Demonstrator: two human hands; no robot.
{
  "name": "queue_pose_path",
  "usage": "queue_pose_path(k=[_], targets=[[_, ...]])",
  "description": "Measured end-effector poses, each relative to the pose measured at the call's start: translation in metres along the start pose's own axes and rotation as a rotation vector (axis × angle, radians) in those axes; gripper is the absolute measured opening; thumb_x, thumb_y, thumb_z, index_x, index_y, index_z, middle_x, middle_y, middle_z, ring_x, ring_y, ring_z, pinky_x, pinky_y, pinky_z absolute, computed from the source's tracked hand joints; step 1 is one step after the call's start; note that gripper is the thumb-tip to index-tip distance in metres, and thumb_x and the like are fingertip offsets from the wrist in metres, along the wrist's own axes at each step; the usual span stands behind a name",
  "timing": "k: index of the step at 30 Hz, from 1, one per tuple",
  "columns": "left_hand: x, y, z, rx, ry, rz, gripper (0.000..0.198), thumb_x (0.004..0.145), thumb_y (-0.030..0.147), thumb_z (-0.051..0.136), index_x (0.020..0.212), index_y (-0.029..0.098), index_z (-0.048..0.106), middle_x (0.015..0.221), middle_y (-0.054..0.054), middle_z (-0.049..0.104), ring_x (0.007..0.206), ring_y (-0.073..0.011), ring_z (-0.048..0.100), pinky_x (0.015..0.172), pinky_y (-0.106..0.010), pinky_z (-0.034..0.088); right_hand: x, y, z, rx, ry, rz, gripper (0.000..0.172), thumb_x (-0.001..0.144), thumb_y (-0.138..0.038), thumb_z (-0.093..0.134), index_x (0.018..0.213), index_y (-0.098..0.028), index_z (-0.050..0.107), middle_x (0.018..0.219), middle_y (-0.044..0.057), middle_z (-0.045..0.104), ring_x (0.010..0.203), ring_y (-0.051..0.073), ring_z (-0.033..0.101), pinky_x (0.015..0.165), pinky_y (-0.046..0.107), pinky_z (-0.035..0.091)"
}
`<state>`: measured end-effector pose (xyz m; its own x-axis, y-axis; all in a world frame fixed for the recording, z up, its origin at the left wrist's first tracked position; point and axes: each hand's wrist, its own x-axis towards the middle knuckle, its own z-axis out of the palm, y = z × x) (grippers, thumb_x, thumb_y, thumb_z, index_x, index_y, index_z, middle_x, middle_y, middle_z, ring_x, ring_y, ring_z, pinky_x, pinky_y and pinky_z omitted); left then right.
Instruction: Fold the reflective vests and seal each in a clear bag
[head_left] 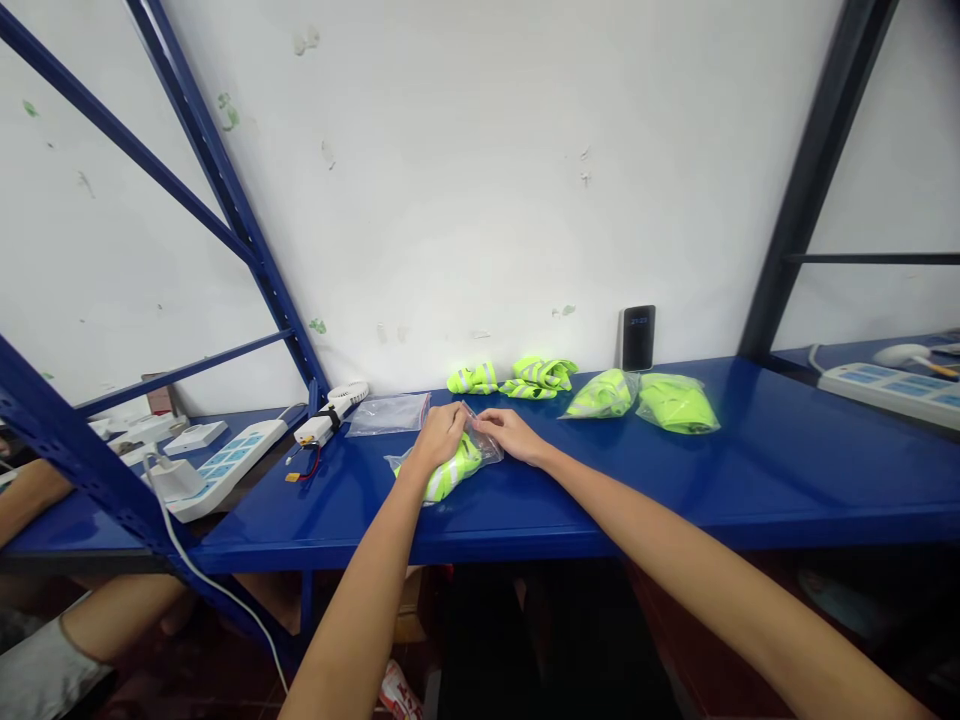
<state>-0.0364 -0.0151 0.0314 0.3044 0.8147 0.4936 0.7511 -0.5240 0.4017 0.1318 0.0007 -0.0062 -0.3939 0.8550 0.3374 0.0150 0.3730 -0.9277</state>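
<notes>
A clear plastic bag [491,447] with a folded neon-yellow reflective vest [452,474] inside lies near the front edge of the blue table. My left hand [442,432] is closed on the bag's upper edge, its fingers curled over the plastic. On the other side, my right hand [510,432] pinches the bag's edge between thumb and fingers. Behind them sit two loose bundles of the same neon fabric, a rolled one [472,378] and a crumpled one [541,376]. To the right rest two filled bags, a smaller one [602,394] and a larger one [677,403].
Flat empty plastic bags [388,413] lie left of my hands, beside a white handheld fan [346,398] and a battery with wires [315,430]. A phone [638,338] leans on the wall. Blue posts [225,190] and a power strip [229,468] stand left, near another person's arm [34,495].
</notes>
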Motion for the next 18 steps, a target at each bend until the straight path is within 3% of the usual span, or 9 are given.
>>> queue_pose_path(k=[6,18], targets=[[-0.002,-0.003,0.004,-0.054,0.155,-0.036,0.031,0.093,0.039,0.039,0.077,0.019,0.056,0.072,-0.001,0.063,0.068,-0.0167,0.056,0.066,-0.028,0.037,0.004,0.007,0.002,-0.046,0.029,-0.049,0.031,0.073,-0.045,0.067,0.078,-0.014,0.066,0.068,0.002,0.064,0.064,0.015,0.055,0.062,0.026,0.043],[0.0,-0.011,0.011,-0.049,0.136,0.065,0.022,0.095,0.023,0.034,0.085,0.019,0.053,0.077,-0.003,0.065,0.073,-0.0169,0.06,0.07,-0.027,0.041,0.006,0.011,0.003,-0.18,0.091,-0.114,0.026,0.076,-0.041,0.064,0.075,-0.015,0.068,0.066,0.002,0.065,0.061,0.015,0.054,0.059,0.025,0.039]])
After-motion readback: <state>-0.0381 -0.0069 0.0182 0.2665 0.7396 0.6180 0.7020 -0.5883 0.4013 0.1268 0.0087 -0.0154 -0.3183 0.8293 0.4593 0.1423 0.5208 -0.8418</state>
